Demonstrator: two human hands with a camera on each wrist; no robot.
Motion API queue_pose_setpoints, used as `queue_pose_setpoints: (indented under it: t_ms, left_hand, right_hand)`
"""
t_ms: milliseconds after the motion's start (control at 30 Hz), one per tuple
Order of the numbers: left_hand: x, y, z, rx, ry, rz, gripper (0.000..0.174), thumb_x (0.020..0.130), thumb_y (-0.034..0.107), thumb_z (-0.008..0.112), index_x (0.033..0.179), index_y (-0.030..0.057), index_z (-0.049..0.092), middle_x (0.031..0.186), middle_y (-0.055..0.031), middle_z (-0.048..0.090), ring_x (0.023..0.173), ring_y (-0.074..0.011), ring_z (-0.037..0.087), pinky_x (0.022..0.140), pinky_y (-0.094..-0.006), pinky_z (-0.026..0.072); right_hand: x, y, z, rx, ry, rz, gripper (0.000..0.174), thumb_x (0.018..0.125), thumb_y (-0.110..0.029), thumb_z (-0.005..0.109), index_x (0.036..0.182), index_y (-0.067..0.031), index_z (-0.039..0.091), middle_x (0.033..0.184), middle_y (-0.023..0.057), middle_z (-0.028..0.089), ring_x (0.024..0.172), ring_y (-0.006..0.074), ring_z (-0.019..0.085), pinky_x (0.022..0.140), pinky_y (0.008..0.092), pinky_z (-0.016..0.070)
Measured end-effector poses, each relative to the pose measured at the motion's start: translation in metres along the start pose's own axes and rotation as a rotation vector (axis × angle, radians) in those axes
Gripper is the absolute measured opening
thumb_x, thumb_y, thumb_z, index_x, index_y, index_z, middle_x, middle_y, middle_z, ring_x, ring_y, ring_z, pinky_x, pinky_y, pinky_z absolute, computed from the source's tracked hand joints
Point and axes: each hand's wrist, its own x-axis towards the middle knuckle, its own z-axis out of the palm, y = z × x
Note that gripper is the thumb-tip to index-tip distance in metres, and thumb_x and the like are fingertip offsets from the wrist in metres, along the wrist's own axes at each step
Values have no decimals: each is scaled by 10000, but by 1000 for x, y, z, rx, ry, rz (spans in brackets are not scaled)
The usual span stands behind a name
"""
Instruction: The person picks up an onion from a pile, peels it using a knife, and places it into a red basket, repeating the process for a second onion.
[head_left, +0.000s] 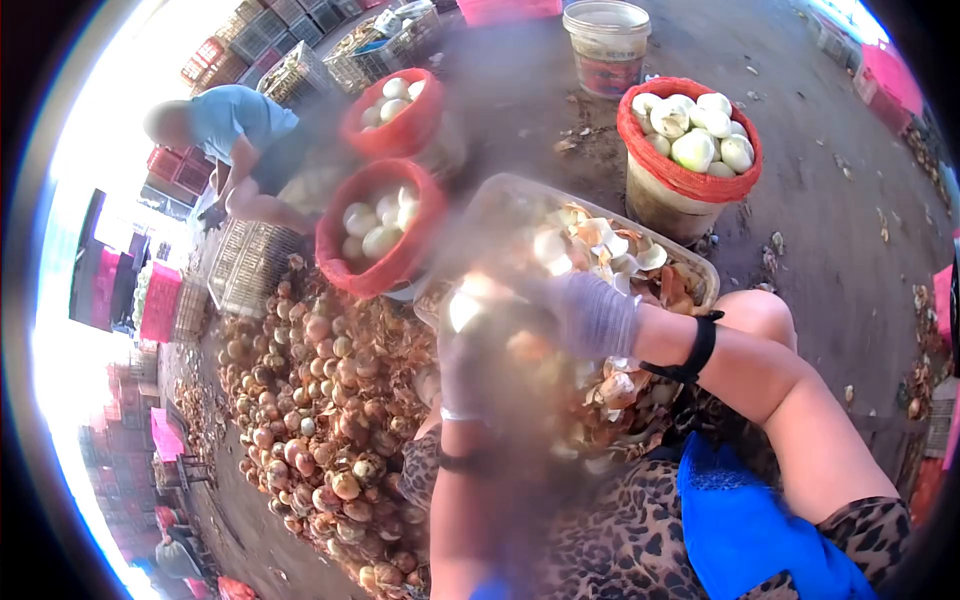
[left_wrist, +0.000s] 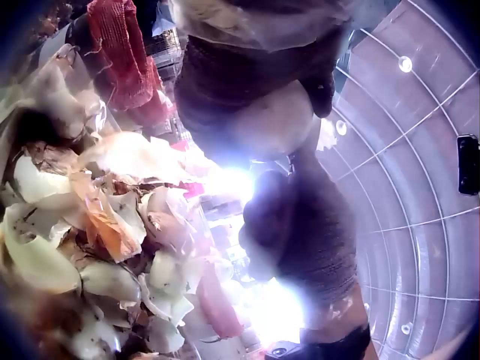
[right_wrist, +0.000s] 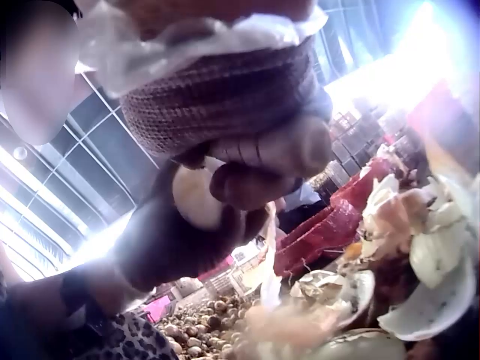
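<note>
My gloved left hand (head_left: 468, 375), blurred in the head view, grips a pale peeled onion (left_wrist: 276, 120); the onion (right_wrist: 196, 199) also shows between its fingers in the right wrist view. Close against it is my gloved right hand (head_left: 595, 315), its fingers curled at the onion. A small shiny tool (left_wrist: 289, 163), mostly hidden, shows at the right fingers; I cannot tell its kind. A strip of onion skin (right_wrist: 270, 262) hangs below the hands. Beneath them, a plastic tub (head_left: 712, 285) on my lap holds onion skins (head_left: 610, 245) and peelings.
Unpeeled onions (head_left: 320, 400) lie in a large heap on the left. Ahead stand red-netted buckets of white onions (head_left: 690, 130), two more such buckets (head_left: 380, 225) left of centre, and a white pail (head_left: 607, 45). Another person (head_left: 235, 130) bends near crates (head_left: 250, 265).
</note>
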Motion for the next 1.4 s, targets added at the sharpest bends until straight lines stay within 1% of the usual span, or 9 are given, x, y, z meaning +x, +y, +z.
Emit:
queue_pose_setpoints:
  t_ms: [300, 433, 500, 733, 900, 1000, 1200, 1333, 1400]
  left_hand:
    - [-7, 4, 12, 96, 242, 94, 822, 645, 407, 726, 1298, 24, 405, 1158, -146, 517, 1013, -274, 560, 845, -410, 508]
    - [-3, -7, -7, 309, 356, 352, 872, 650, 407, 726, 1347, 36, 357, 1180, -153, 504, 1024, -286, 554, 847, -410, 509]
    - [-4, -9, -14, 209, 287, 341, 871, 664, 409, 721, 1359, 42, 345, 1196, -153, 495, 1035, -287, 545, 859, -418, 501]
    - [-4, -30, -34, -281, 57, 56, 794, 714, 398, 701, 1345, 49, 369, 1224, -139, 492, 1087, -288, 508, 936, -461, 443]
    - [-6, -19, -18, -606, -111, -37, 763, 709, 406, 698, 1314, 44, 405, 1252, -151, 497, 1166, -319, 491, 891, -462, 479]
    - [-4, -11, -11, -896, -278, -127, 708, 747, 459, 641, 1273, 33, 433, 1229, -157, 516, 1178, -321, 492, 857, -462, 500]
    - [2, -17, -37, -378, 338, -22, 439, 885, 414, 522, 1143, 59, 511, 1100, -125, 563, 1004, -281, 546, 927, -444, 454]
    - [9, 17, -39, 858, 329, 309, 366, 921, 328, 506, 1173, 63, 500, 1194, -155, 530, 1080, -314, 528, 976, -424, 440]
    - [12, 13, -64, 138, 111, 547, 367, 932, 271, 501, 1216, 41, 475, 1269, -184, 494, 1190, -342, 482, 1006, -430, 436]
  right_hand:
    - [12, 97, 11, -93, 321, 112, 400, 920, -148, 518, 1319, -139, 480, 704, 26, 595, 622, 140, 586, 534, 275, 465]
    - [10, 62, 4, 17, 32, 306, 567, 920, -203, 538, 1433, -162, 300, 777, 31, 607, 684, 114, 574, 580, 249, 474]
    - [8, 15, -8, 200, -69, 367, 643, 898, -211, 565, 1446, -148, 234, 871, 62, 624, 754, 129, 575, 645, 265, 487]
    - [2, 12, 31, 247, 272, -9, 370, 834, -134, 566, 1201, -92, 562, 896, 148, 646, 758, 275, 641, 646, 375, 507]
    - [15, 101, 35, 213, 159, 309, 477, 899, -179, 528, 1356, -76, 438, 875, 63, 640, 748, 187, 605, 697, 310, 510]
    - [8, 118, 33, -163, 89, 357, 496, 891, -236, 527, 1357, -101, 422, 847, 132, 660, 756, 300, 639, 700, 383, 518]
    - [4, 38, -5, -315, -125, 501, 588, 856, -286, 529, 1402, -149, 359, 945, 266, 626, 860, 409, 621, 783, 461, 492]
    - [4, 36, -9, -318, -161, 492, 568, 857, -280, 519, 1385, -118, 383, 956, 273, 623, 871, 404, 623, 792, 451, 493]
    - [2, 39, -10, -292, -178, 492, 574, 856, -291, 524, 1384, -111, 385, 955, 275, 623, 882, 402, 623, 801, 443, 493]
